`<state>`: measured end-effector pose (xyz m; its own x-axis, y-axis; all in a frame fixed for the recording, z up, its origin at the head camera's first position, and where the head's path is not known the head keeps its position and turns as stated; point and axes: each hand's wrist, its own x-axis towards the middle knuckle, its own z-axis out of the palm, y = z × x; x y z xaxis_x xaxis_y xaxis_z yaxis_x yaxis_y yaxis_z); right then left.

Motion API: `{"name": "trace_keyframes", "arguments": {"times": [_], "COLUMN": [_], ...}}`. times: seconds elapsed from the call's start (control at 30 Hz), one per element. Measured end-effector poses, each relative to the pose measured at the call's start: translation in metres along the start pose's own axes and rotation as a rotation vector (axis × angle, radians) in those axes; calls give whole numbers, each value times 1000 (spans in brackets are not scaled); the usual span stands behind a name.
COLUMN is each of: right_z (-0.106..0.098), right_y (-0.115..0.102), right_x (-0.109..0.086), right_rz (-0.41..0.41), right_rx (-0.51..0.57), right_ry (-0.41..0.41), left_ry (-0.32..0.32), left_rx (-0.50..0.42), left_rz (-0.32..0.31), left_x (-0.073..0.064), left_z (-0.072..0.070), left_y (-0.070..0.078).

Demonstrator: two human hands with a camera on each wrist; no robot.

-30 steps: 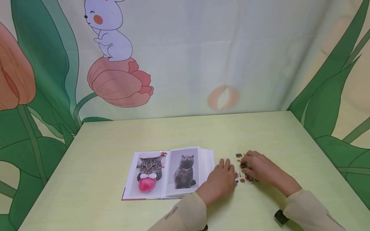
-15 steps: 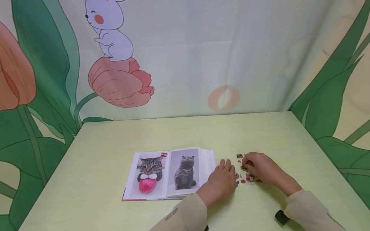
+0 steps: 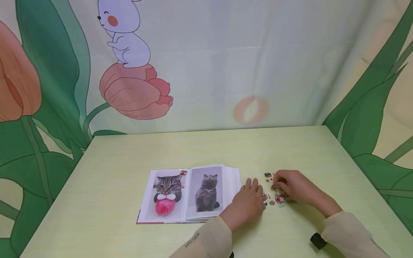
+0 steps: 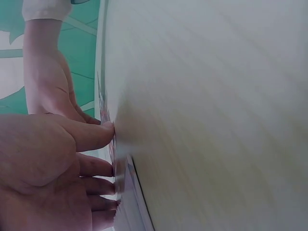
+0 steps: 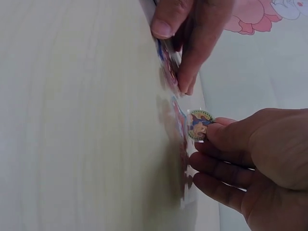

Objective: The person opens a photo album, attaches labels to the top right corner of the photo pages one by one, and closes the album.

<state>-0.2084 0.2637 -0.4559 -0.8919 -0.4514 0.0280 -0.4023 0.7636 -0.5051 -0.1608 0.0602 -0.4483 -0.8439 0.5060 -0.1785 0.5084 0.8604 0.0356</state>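
Note:
My right hand (image 3: 295, 186) pinches a small round sticker (image 5: 198, 126) with a cartoon figure between thumb and forefinger, just off the clear sticker sheet (image 5: 189, 197). The other fingers of that hand extend beside the sheet. My left hand (image 3: 246, 200) lies palm down at the sheet's left edge, its fingers extended and touching it. A red-and-white character sticker (image 3: 280, 200) and several smaller ones show between the hands. Part of the sheet is hidden under both hands.
An open photo album (image 3: 229, 186) with cat pictures lies left of my left hand. On its left page, a small red sticker (image 3: 183, 173) sits at the top right corner. A black object (image 3: 318, 240) is by my right cuff. A printed curtain (image 3: 206, 71) hangs behind the table.
My right hand has drawn slightly to the right with the round sticker, uncovering more of the red-and-white sticker. My left hand has stayed in place.

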Motion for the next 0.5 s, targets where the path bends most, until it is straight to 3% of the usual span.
{"name": "trace_keyframes", "arguments": {"times": [0.3, 0.5], "right_z": [-7, -9], "right_y": [4, 8], "right_x": [-6, -9], "right_rz": [16, -21], "right_rx": [144, 170], "right_ry": [-52, -74], "left_ry": [-2, -6], "left_rx": [-18, -27], "left_rz": [-4, -3], "left_x": [1, 0], "left_z": [1, 0], "left_y": [0, 1]}}
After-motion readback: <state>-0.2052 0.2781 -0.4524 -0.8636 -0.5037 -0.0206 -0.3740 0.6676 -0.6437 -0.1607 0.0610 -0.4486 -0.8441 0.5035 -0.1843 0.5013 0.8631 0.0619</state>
